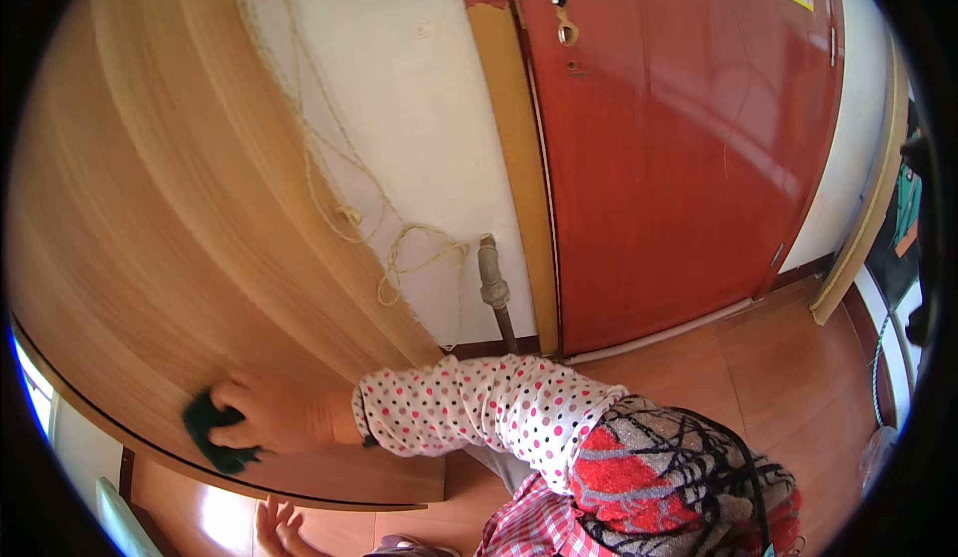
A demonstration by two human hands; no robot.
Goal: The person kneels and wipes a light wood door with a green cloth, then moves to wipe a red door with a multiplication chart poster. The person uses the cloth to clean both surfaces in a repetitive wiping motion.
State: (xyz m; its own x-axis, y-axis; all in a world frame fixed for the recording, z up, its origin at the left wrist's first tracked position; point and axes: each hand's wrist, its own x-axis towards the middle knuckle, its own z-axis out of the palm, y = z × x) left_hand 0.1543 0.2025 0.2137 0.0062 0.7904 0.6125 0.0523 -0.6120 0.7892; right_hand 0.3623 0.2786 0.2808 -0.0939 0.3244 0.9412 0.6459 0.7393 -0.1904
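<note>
My right hand (284, 417) is closed over a dark green cloth (212, 434) and presses it against the wood-grain panel (190, 208), close to the panel's lower edge. Its forearm reaches across from the right in a polka-dot sleeve. Below that edge, at the bottom of the view, my left hand (279, 530) shows partly, its fingers spread and nothing visible in them. The rest of the left arm is out of view.
A red door (689, 178) stands to the right, with holes where a lock would sit. Between door and panel, a grey pipe (489, 273) rises from the floor. Thin pale cord (409, 258) hangs beside the panel. A wooden strip (863, 228) leans at the far right.
</note>
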